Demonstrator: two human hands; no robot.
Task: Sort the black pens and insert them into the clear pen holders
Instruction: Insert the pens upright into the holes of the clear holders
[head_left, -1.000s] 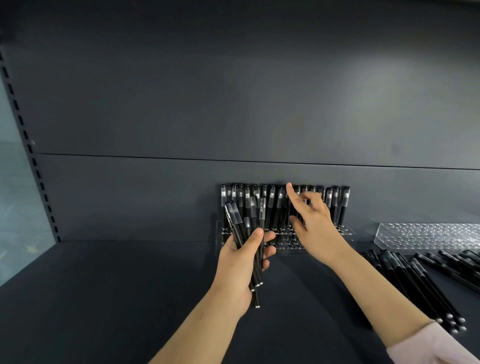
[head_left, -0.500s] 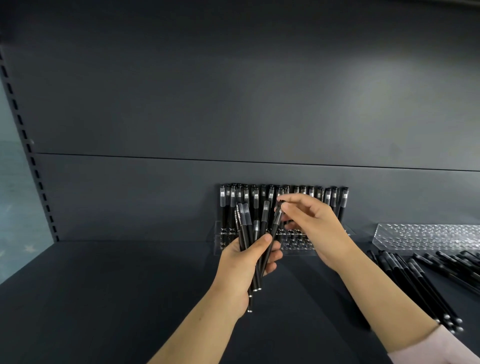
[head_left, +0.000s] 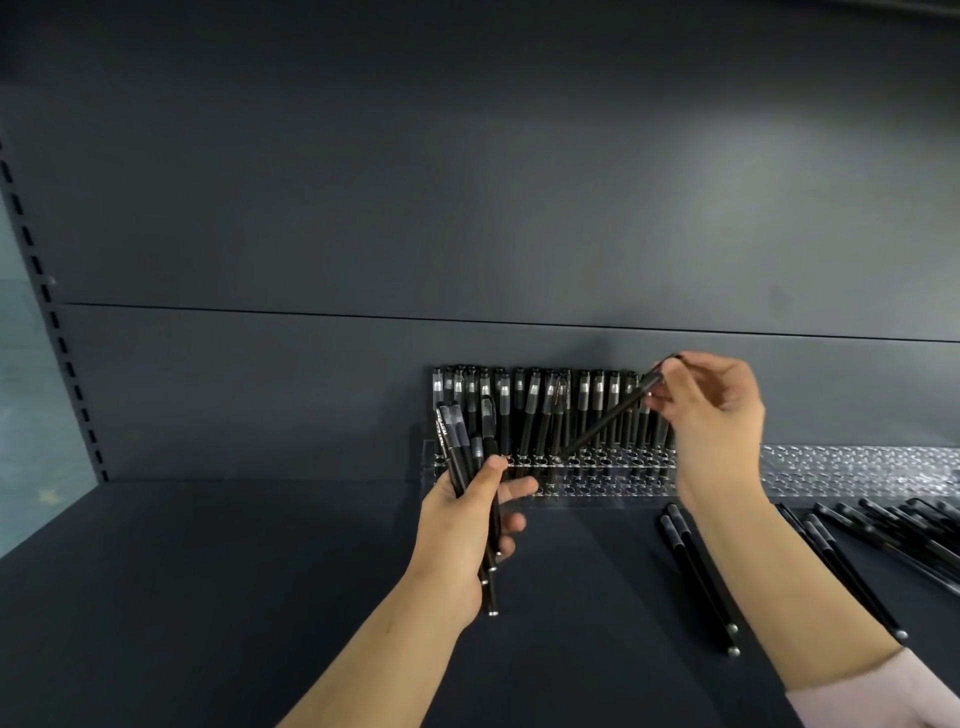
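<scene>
Right hand (head_left: 711, 415) has lifted its pinched pen (head_left: 608, 420) aslant — left hand (head_left: 462, 535) grips a bundle (head_left: 457, 447); missing the holder (head_left: 597, 475) could topple neighbours (head_left: 530, 410).

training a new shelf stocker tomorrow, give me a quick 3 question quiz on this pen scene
1. Multiple choice: the right hand pinches A) one pen B) a cap C) nothing.
2. True or false: the left hand is empty.
3. Fill in: the loose pens lie on the dark ___, right of the filled clear holder.

Key:
1. A. The pen is tilted, with its lower tip at the holder.
2. False. It grips a bundle of pens.
3. shelf
</scene>
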